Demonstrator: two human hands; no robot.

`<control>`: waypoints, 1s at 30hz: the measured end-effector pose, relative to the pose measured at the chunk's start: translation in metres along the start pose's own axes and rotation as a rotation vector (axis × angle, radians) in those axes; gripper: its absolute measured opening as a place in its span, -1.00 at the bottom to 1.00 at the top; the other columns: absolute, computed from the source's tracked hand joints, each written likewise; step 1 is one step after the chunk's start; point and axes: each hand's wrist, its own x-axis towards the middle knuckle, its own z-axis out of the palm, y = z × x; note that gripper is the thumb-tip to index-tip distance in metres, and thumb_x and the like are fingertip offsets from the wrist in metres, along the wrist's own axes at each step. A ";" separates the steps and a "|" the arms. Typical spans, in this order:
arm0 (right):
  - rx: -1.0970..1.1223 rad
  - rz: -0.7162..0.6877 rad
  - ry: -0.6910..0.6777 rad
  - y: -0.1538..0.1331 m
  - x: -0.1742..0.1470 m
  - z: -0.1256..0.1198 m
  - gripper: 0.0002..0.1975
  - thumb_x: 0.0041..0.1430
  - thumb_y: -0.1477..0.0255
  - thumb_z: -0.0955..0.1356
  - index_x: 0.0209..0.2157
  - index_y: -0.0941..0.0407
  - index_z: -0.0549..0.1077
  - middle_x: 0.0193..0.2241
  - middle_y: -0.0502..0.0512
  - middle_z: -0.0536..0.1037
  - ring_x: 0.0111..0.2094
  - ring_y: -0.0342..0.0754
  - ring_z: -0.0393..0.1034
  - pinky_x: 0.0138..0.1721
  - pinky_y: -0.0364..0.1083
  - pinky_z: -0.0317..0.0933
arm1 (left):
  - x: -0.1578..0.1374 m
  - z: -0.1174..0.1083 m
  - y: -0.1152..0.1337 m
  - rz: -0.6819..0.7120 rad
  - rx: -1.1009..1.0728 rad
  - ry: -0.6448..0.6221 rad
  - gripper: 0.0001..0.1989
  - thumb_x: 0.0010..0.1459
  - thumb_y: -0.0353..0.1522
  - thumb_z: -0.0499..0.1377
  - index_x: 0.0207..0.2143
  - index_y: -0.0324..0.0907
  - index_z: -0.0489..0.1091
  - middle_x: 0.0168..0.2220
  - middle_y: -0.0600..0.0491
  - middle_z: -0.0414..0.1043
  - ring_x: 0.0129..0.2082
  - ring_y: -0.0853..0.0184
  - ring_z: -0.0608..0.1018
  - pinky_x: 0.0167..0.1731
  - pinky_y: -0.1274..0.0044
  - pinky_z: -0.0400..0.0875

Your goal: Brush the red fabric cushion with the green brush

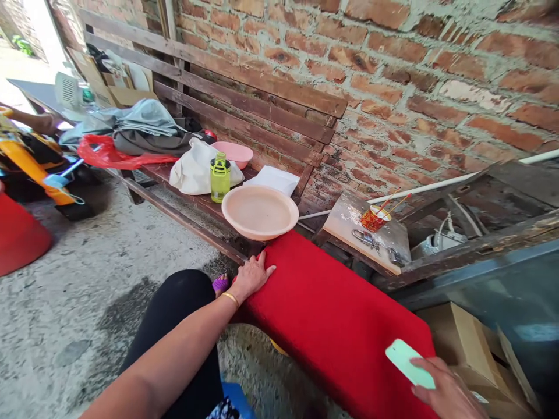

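Note:
My left hand [253,274] rests on the far left corner of a red cloth-covered board [332,308], fingers spread and holding nothing. At the near right end of the board, my right hand [449,387] grips a flat mint-green piece with rounded corners [404,358]. Its underside is hidden, so I cannot tell its exact kind. Just beyond my left hand a pale pink basin [262,212] stands at the end of the bench, close to the board's far edge. What the basin holds is hard to make out.
A wooden bench [183,201] along the brick wall carries a green bottle [220,180], a white bag [192,169], a pink bowl [233,154] and folded clothes [148,125]. Right of the board are a small tabletop [345,218] with padlocks and a red cup [374,219], and a cardboard box [463,343].

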 end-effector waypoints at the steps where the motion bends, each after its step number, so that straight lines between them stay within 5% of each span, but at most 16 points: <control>1: -0.015 -0.042 -0.014 -0.024 0.013 0.003 -0.65 -0.37 0.31 0.38 -0.39 -0.07 0.57 -0.25 0.29 0.53 -0.20 0.32 0.47 -0.12 0.22 0.32 | 0.000 0.001 -0.001 0.005 0.008 0.008 -0.24 0.29 0.07 -0.18 0.37 -0.19 0.00 0.03 -0.30 0.36 -0.01 -0.04 0.51 -0.08 0.22 0.39; 7: -0.014 -0.322 -0.096 -0.189 0.100 0.061 -0.51 -0.15 0.45 0.38 -0.08 0.01 0.55 -0.11 0.09 0.46 -0.04 0.05 0.35 0.04 -0.06 0.19 | 0.003 0.009 -0.005 0.035 0.047 0.035 -0.24 0.30 0.06 -0.17 0.37 -0.22 0.01 0.01 -0.29 0.37 -0.05 -0.02 0.53 -0.11 0.25 0.41; 10: -0.021 -0.352 -0.116 -0.221 0.129 0.079 -0.49 -0.13 0.51 0.42 -0.05 0.00 0.55 -0.10 0.07 0.44 -0.02 0.02 0.33 0.03 -0.10 0.16 | 0.006 0.012 -0.006 0.032 0.058 0.022 -0.25 0.31 0.05 -0.18 0.37 -0.23 0.01 -0.01 -0.29 0.37 -0.06 -0.02 0.54 -0.12 0.24 0.41; 13: -0.048 -0.300 -0.152 -0.193 0.134 0.072 -0.47 -0.19 0.57 0.43 -0.07 0.00 0.56 -0.10 0.04 0.44 -0.04 -0.01 0.35 0.00 -0.13 0.18 | 0.007 0.012 -0.005 0.042 0.069 0.019 -0.25 0.31 0.04 -0.19 0.36 -0.24 0.01 -0.02 -0.28 0.38 -0.07 -0.01 0.55 -0.11 0.24 0.41; 18: -0.157 -0.034 -0.150 -0.064 0.095 0.011 -0.50 -0.20 0.60 0.38 -0.14 -0.03 0.56 -0.09 0.01 0.50 -0.05 0.00 0.43 -0.06 -0.13 0.26 | 0.005 0.009 -0.003 0.035 0.082 0.022 -0.24 0.30 0.05 -0.17 0.37 -0.25 -0.01 -0.01 -0.30 0.36 -0.05 -0.03 0.54 -0.12 0.24 0.41; 23: -0.325 0.293 -0.078 0.030 0.057 -0.046 -0.62 -0.30 0.70 0.35 -0.40 0.05 0.61 -0.27 0.32 0.55 -0.18 0.28 0.51 -0.19 0.09 0.30 | 0.002 0.004 -0.001 0.032 0.077 0.007 -0.24 0.31 0.05 -0.17 0.37 -0.25 0.00 -0.01 -0.28 0.37 -0.04 -0.02 0.54 -0.10 0.24 0.40; 26: -0.319 0.253 -0.054 0.023 0.066 -0.047 -0.61 -0.23 0.67 0.37 -0.31 0.07 0.62 -0.22 0.34 0.54 -0.14 0.27 0.49 -0.17 0.07 0.30 | 0.001 0.003 0.000 0.025 0.083 0.006 -0.25 0.31 0.04 -0.17 0.37 -0.25 -0.01 0.01 -0.28 0.36 -0.03 -0.01 0.53 -0.08 0.25 0.40; 30: -0.214 -0.002 -0.060 -0.053 0.112 -0.011 -0.54 -0.12 0.54 0.39 -0.09 0.05 0.57 -0.11 0.15 0.50 -0.06 0.09 0.43 -0.04 -0.07 0.25 | 0.003 0.007 -0.002 0.026 0.087 0.017 -0.25 0.32 0.04 -0.19 0.37 -0.25 0.00 0.00 -0.27 0.37 -0.04 0.00 0.54 -0.08 0.26 0.39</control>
